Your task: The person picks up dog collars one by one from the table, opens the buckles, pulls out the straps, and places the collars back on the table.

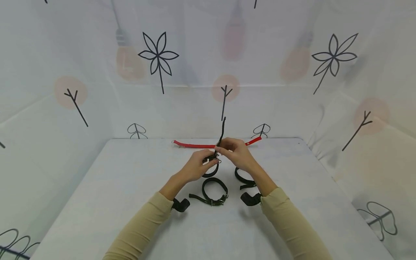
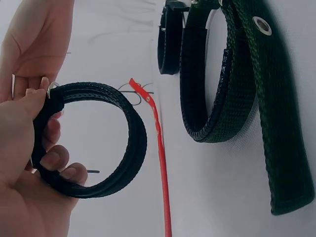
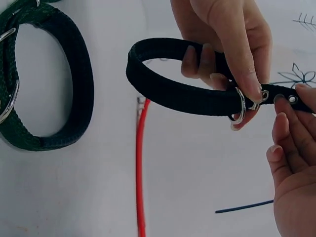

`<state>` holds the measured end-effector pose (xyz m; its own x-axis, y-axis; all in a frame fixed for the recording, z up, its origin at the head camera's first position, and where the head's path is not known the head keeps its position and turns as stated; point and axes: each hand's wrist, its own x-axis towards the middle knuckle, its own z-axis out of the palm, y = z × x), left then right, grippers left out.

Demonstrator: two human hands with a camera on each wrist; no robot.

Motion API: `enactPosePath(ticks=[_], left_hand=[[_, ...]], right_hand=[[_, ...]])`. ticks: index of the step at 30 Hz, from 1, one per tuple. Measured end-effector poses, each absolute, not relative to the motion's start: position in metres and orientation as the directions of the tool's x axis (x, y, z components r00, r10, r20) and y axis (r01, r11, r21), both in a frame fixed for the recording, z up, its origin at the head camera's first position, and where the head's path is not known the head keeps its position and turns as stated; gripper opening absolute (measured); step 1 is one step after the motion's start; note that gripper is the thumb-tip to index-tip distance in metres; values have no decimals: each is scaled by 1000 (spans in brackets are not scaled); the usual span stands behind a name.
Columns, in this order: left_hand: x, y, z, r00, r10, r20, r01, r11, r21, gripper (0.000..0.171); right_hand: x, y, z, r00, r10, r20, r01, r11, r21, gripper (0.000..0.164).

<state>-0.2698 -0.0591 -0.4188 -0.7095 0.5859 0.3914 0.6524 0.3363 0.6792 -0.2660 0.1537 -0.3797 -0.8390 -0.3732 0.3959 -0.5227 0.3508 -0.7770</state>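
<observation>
Above the far middle of the table, my left hand [image 1: 195, 167] grips a black collar [image 2: 137, 148] near its metal buckle and ring. The collar forms a closed loop, seen from the side in the right wrist view. Between its thumb and fingers my right hand [image 1: 239, 153] pinches the collar's strap end, which has eyelets [image 3: 292, 99]. The strap's tip sticks up past the right fingers in the head view. A dark green buckled collar [image 1: 208, 180] lies looped on the table just nearer than the hands.
Behind the hands a red collar [image 1: 195, 146] lies stretched along the table's far edge, partly hidden by the right hand. Another dark looped collar [image 1: 242, 178] rests beneath the right wrist. Printed white cloth [image 1: 195, 108] hangs around the white table [image 1: 130, 173].
</observation>
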Motion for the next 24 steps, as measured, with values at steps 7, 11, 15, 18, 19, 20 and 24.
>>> enactPosePath(ticks=[7, 11, 15, 18, 19, 20, 24], left_hand=[[-271, -60, -422, -728, 536, 428, 641, 309, 703, 19], [-273, -61, -421, -759, 489, 429, 609, 300, 735, 19], [-276, -65, -418, -799, 436, 414, 558, 283, 780, 21], [-277, -68, -416, -817, 394, 421, 538, 254, 804, 21], [-278, -69, -415, -820, 381, 426, 534, 243, 810, 21], [-278, -70, -415, -823, 368, 432, 531, 233, 814, 20], [-278, -69, -414, -825, 335, 455, 526, 159, 836, 21]], right_hand=[[-261, 149, -375, -837, -374, 399, -528, 359, -770, 14], [-264, 153, -379, -850, -364, 380, -509, 388, -768, 25], [-263, 161, -383, -875, -339, 345, -469, 424, -775, 30], [-261, 164, -386, -891, -342, 299, -436, 461, -773, 32], [-260, 164, -387, -891, -352, 286, -433, 475, -766, 32], [-259, 164, -388, -889, -365, 275, -435, 489, -756, 33], [-257, 157, -391, -863, -418, 284, -482, 511, -712, 33]])
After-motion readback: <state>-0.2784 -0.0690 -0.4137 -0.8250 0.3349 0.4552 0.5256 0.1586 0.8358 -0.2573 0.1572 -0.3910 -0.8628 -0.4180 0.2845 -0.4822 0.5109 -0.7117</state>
